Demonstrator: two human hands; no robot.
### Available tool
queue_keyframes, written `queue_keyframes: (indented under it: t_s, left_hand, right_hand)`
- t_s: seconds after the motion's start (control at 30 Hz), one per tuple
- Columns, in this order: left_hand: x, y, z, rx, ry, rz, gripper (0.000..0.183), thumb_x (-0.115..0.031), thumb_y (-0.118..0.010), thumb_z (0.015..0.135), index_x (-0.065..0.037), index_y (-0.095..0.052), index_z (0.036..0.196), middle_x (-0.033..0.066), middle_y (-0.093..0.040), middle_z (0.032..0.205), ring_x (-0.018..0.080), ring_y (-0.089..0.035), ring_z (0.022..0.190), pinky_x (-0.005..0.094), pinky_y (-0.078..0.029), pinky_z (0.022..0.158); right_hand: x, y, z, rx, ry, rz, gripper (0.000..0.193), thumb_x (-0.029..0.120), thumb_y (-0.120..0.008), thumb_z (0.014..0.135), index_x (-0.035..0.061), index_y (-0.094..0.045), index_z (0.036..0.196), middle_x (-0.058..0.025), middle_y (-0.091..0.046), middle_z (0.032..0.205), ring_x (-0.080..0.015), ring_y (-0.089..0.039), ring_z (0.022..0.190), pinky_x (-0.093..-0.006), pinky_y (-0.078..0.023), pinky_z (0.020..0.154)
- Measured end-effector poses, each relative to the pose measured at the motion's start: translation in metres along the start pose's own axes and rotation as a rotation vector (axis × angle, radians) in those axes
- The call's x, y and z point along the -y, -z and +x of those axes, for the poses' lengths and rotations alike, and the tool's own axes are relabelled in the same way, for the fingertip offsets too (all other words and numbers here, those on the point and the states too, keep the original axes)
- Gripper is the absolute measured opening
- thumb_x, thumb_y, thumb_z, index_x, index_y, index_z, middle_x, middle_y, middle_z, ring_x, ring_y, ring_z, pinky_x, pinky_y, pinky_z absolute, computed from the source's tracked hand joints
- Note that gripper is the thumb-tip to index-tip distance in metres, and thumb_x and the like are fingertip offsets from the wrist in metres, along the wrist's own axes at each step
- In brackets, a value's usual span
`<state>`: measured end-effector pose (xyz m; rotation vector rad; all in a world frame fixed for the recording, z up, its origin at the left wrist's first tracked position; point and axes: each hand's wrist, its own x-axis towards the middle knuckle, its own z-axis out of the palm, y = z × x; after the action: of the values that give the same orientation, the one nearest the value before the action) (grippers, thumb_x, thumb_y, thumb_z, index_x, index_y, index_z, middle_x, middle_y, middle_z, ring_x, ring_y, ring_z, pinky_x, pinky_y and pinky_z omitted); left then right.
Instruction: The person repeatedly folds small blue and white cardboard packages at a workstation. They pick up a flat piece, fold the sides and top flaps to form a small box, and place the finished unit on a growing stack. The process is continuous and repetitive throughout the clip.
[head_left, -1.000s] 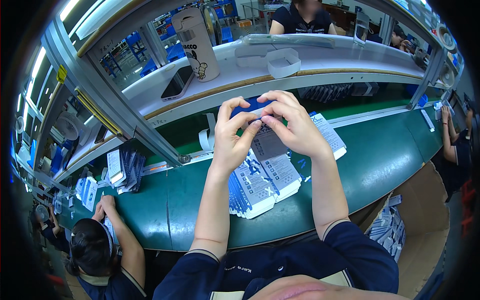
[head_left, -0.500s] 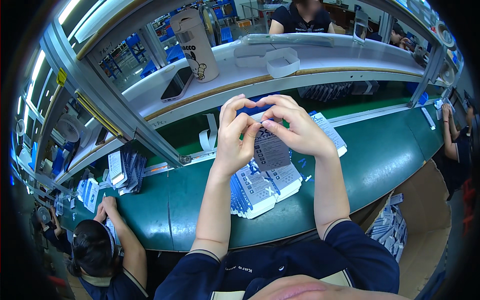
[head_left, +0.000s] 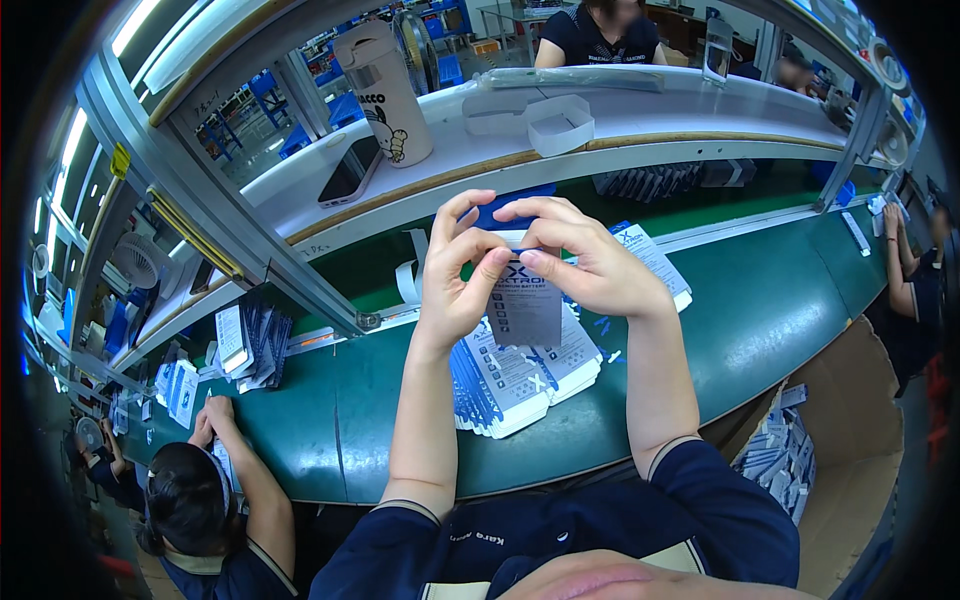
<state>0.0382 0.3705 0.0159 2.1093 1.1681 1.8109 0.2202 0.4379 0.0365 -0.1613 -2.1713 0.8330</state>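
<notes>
A flat white-and-blue printed packaging box (head_left: 528, 308) hangs upright in front of me. My left hand (head_left: 462, 275) pinches its top edge between thumb and index finger, the other fingers curled loosely above. My right hand (head_left: 592, 262) pinches the same edge from the other side, its thumb close to the left thumb. Below lies a fanned pile of similar flat boxes (head_left: 500, 400) on the green bench (head_left: 400, 440). More such boxes (head_left: 652, 262) rest beyond my right wrist. Small blue and white scraps (head_left: 606, 328) lie between the piles.
Above the bench runs a white shelf (head_left: 660, 115) with a tumbler (head_left: 390, 100), a phone (head_left: 350, 172) and an open white tray (head_left: 560, 125). A large carton (head_left: 850, 430) of boxes stands at right. A co-worker (head_left: 195, 500) sits at left, beside stacked boxes (head_left: 255, 345).
The box between my hands has swung from a tilt to hanging straighter, its printed face now more visible. My left hand has shifted slightly left and its fingers have spread a little.
</notes>
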Motion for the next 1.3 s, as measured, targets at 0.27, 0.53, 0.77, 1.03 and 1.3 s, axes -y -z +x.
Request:
queue_keyframes:
  t_s: [0.27,0.53,0.77,1.03,1.3]
  left_hand:
    - [-0.002,0.003,0.001,0.023,-0.055,-0.007,0.015,-0.011,-0.064,0.086,-0.001,-0.061,0.074,0.0168,-0.050,0.131,0.0288,-0.052,0.119,0.0470,-0.036,0.106]
    - [-0.001,0.005,0.000,0.034,-0.047,-0.026,0.019,-0.013,-0.065,0.086,-0.001,-0.060,0.072,0.0170,-0.050,0.131,0.0299,-0.049,0.122,0.0467,-0.036,0.105]
    - [-0.005,0.006,0.000,0.043,-0.042,0.029,0.024,-0.015,-0.065,0.087,-0.001,-0.057,0.069,0.0155,-0.052,0.124,0.0320,-0.046,0.125,0.0458,-0.037,0.102]
    - [-0.007,0.006,0.000,0.036,-0.093,-0.094,0.029,-0.015,-0.064,0.088,-0.001,-0.053,0.066,0.0158,-0.052,0.119,0.0332,-0.047,0.123,0.0449,-0.038,0.101]
    - [0.000,0.012,-0.001,-0.137,-0.056,-0.087,0.016,-0.013,-0.064,0.090,0.000,-0.060,0.081,0.0141,-0.055,0.117,0.0231,-0.055,0.108,0.0374,-0.044,0.096]
  right_hand:
    - [0.000,-0.008,0.004,0.004,0.057,-0.028,0.018,0.017,-0.058,0.093,0.0014,-0.066,0.091,-0.0127,-0.055,0.128,-0.0307,-0.047,0.121,-0.0416,-0.040,0.098]
    - [0.003,-0.001,0.003,0.011,0.040,-0.016,0.015,0.015,-0.064,0.087,0.0009,-0.066,0.086,-0.0130,-0.055,0.130,-0.0265,-0.054,0.113,-0.0383,-0.044,0.091]
    - [0.002,0.008,-0.001,0.029,0.011,-0.074,0.020,0.022,-0.067,0.086,0.0027,-0.067,0.084,-0.0124,-0.057,0.127,-0.0266,-0.053,0.111,-0.0379,-0.046,0.086]
    - [0.002,0.001,0.001,0.044,0.046,0.181,0.016,0.019,-0.068,0.086,0.0036,-0.068,0.086,-0.0112,-0.060,0.116,-0.0225,-0.057,0.101,-0.0354,-0.047,0.081]
    - [0.013,0.003,0.000,-0.092,-0.146,0.313,0.045,0.006,-0.071,0.082,0.0062,-0.060,0.126,-0.0059,-0.065,0.098,-0.0135,-0.062,0.090,-0.0277,-0.050,0.080]
